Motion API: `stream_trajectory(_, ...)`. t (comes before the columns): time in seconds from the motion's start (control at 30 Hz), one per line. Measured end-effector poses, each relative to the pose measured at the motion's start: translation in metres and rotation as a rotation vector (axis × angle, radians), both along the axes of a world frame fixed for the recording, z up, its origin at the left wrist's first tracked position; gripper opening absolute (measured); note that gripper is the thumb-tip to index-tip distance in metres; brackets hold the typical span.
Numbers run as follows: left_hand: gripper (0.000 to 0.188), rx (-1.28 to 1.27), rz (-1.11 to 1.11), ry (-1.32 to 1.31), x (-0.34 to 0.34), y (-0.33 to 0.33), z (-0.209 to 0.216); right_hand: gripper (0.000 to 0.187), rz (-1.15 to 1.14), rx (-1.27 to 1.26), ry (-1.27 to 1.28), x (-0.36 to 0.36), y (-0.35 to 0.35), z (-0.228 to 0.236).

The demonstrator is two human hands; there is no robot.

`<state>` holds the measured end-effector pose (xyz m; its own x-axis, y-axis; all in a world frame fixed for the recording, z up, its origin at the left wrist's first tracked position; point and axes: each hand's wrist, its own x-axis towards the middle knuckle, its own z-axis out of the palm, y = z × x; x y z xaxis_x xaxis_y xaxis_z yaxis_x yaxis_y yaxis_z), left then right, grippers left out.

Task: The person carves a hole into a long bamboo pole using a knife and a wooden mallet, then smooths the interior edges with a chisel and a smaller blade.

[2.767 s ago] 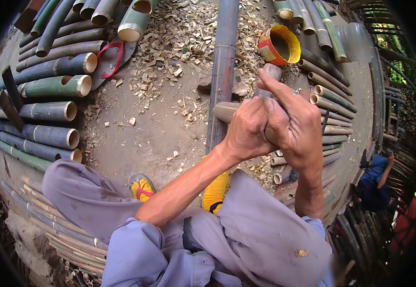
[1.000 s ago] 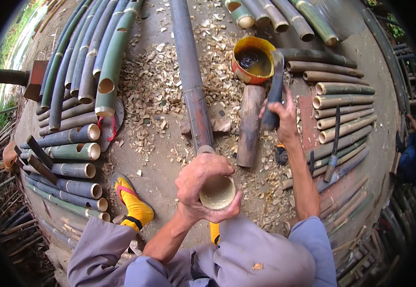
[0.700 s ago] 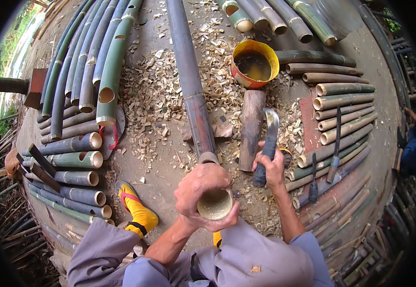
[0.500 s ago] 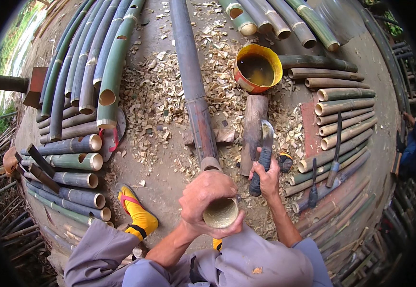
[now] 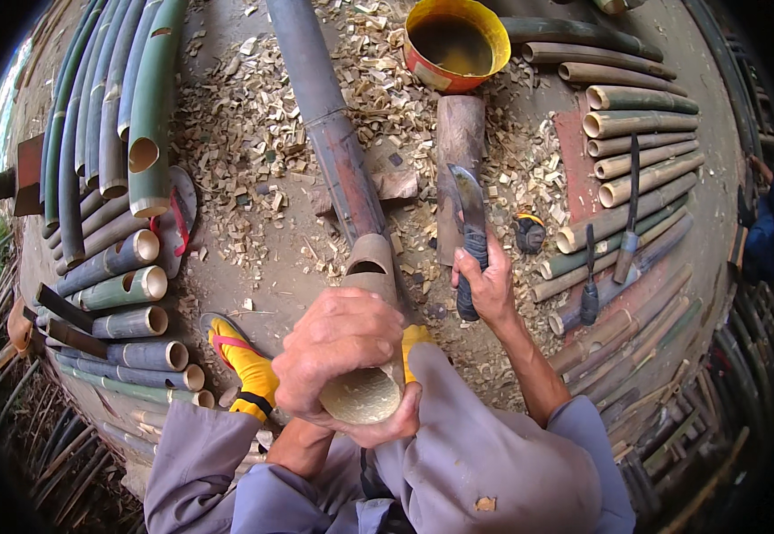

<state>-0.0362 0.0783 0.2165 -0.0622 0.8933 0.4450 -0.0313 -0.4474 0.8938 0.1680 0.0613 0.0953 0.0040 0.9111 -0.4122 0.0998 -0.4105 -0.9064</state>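
My left hand (image 5: 342, 351) is wrapped round a short bamboo tube (image 5: 371, 260). The tube's hollow open end faces up toward me, and a dark notch is cut in its side beyond my fingers. In my right hand (image 5: 492, 289) is a knife (image 5: 471, 200), gripped by its dark wrapped handle, with the blade pointing away and free of the tube. Beyond the tube, a long dark bamboo pole (image 5: 302, 67) slopes away from me near a wooden block (image 5: 396, 186). A thick piece of log (image 5: 460, 169) lies just beyond the knife.
Wood chips (image 5: 244, 142) cover the ground ahead. A yellow-rimmed bucket (image 5: 504, 44) holds dark liquid. Notched green bamboo poles (image 5: 151, 107) and short tubes (image 5: 120, 289) lie left; more tubes (image 5: 636, 191) and two other blades (image 5: 629, 214) lie right. Another person (image 5: 768, 222) is at far right.
My view has tilted and shifted, so the bucket and poles sit higher. The tube in my left hand has turned, showing its side notch more fully. The knife stays in my right hand.
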Motion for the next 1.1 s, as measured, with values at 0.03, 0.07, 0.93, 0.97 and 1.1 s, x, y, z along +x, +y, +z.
stream_trajectory(0.03,0.038,-0.013,0.016,0.012,0.001,-0.002,0.000,0.042,0.004,-0.011,-0.012,0.000,-0.002,0.002)
stream_trajectory(0.07,0.038,-0.018,0.030,0.024,0.002,-0.002,0.001,0.042,0.007,-0.015,-0.023,0.000,-0.001,0.004)
stream_trajectory(0.93,0.053,-1.514,-0.315,-0.222,0.006,-0.035,-0.100,0.054,0.612,0.067,-0.374,-0.022,-0.033,0.017)
stream_trajectory(0.97,0.052,-1.559,-0.285,-0.279,0.013,-0.028,-0.108,0.051,0.641,0.004,-0.419,-0.023,-0.033,0.016)
stream_trajectory(1.1,0.049,-1.452,-0.191,-0.158,0.034,-0.027,-0.159,0.045,0.597,0.114,-0.573,-0.023,-0.018,0.015)
